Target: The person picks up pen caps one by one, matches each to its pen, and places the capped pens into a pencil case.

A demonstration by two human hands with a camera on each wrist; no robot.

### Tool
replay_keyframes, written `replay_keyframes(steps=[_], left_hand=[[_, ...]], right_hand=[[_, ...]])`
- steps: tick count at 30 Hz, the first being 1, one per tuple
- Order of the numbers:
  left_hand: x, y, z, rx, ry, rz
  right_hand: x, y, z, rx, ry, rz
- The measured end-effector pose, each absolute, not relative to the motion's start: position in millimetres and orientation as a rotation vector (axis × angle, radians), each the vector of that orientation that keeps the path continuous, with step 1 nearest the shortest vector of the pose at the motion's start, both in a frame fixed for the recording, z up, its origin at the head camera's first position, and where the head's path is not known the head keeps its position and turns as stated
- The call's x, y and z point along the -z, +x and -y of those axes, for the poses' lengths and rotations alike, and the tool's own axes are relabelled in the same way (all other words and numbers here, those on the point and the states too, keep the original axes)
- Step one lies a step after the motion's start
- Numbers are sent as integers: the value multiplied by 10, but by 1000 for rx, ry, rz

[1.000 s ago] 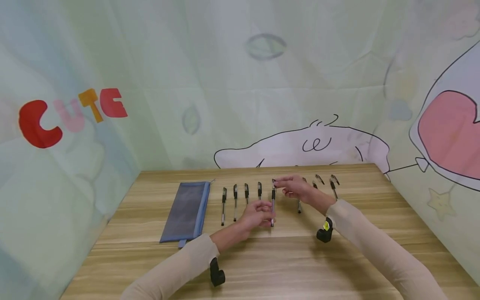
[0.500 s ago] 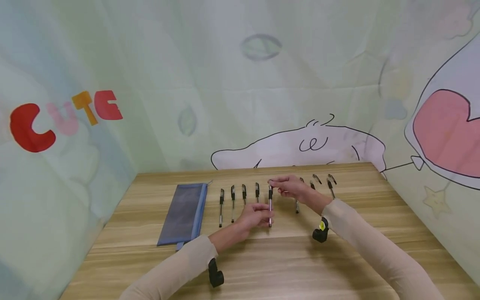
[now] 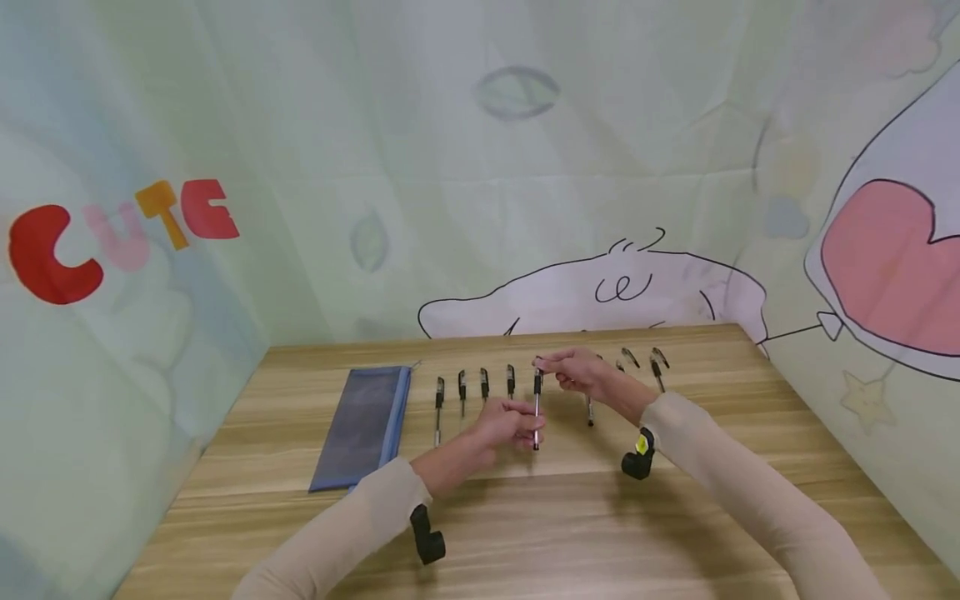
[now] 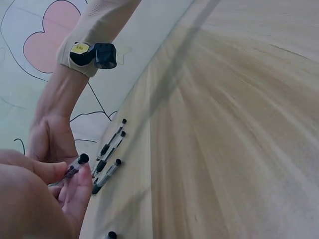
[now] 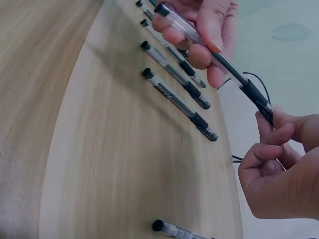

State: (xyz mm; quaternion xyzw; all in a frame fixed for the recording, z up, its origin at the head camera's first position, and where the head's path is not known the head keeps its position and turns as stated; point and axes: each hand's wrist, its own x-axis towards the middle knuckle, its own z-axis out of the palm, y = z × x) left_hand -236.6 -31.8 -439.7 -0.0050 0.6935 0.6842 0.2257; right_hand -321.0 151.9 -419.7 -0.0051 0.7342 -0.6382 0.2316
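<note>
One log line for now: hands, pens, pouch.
left hand: holds pen, near half | right hand: pinches its far end | other pens: on table, both sides | pouch: flat, leftmost

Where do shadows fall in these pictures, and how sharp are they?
Head view: a soft shadow on the table, below the right sleeve; left wrist view: a long, soft-edged band slanting across the table; right wrist view: faint, blurry shading beside the pens.

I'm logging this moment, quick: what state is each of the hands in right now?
Left hand: closed, holding the pen toward one end.
Right hand: closed, pinching the same pen at its other end.
</note>
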Motion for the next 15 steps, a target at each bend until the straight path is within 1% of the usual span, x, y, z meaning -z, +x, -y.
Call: replay_keyframes(steps=[5,15], left_hand=[[4324,-2399,340,-1856,-4,-1886],[4257,-2476,385,-1934,28,-1882]], right_hand=[[4128,-3222,-1579,1729,-47,-1972],[4122,-3224,-1570,1684,-101,-2140]])
